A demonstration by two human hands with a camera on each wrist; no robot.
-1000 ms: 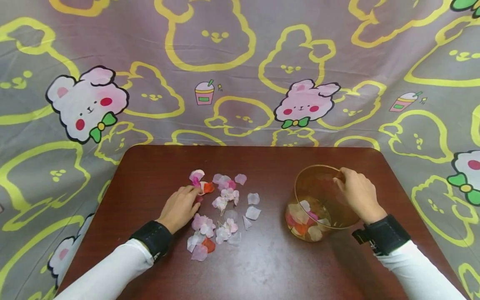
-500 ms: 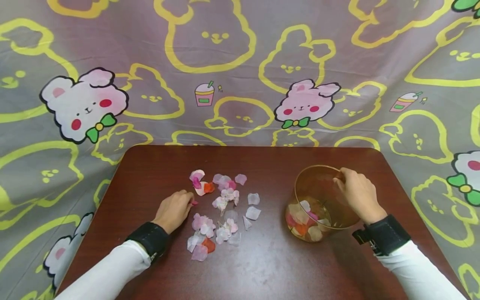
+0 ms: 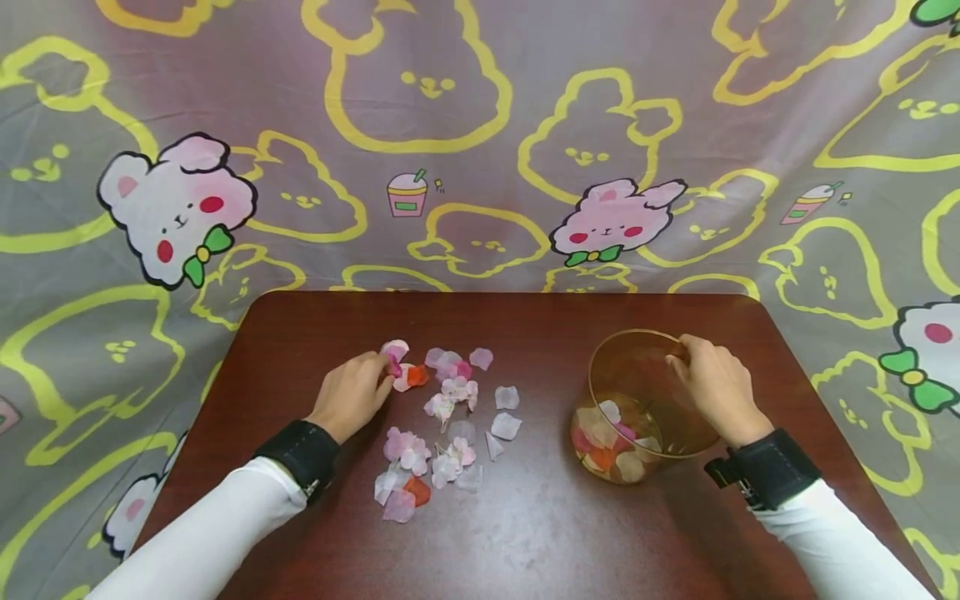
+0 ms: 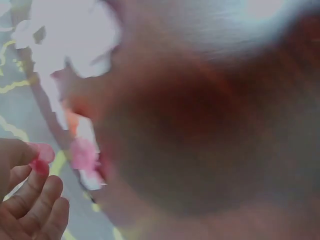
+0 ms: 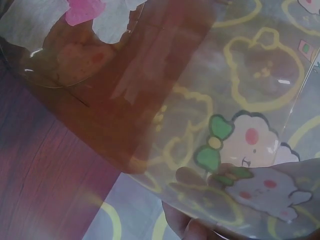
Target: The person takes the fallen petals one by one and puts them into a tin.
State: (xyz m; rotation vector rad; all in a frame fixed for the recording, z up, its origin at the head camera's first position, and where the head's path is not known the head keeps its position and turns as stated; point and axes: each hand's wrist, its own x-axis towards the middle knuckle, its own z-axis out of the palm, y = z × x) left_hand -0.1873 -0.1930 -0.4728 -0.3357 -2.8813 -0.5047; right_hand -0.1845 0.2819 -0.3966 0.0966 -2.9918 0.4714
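Pink, white and orange petals (image 3: pixel 450 417) lie scattered on the dark red table (image 3: pixel 525 533). My left hand (image 3: pixel 387 373) is at the far left end of the pile, and its fingers pinch a small pink petal (image 4: pixel 42 155). A clear amber cup (image 3: pixel 637 400) stands tilted at the right with several petals (image 3: pixel 611 437) in its bottom. My right hand (image 3: pixel 684 350) grips its far right rim. In the right wrist view the cup wall (image 5: pixel 150 100) fills the frame, with petals (image 5: pixel 85 10) at the top left. One fingertip (image 5: pixel 190 227) shows behind the wall.
A grey cloth (image 3: pixel 480 125) printed with yellow bunny outlines and pink bunnies hangs behind the table and drapes around its edges. Bare tabletop lies between the petals and the cup and along the near edge. The left wrist view is mostly blurred.
My left hand drew back toward me with a pink petal, then moved forward to the far end of the pile. The right hand and cup stayed put.
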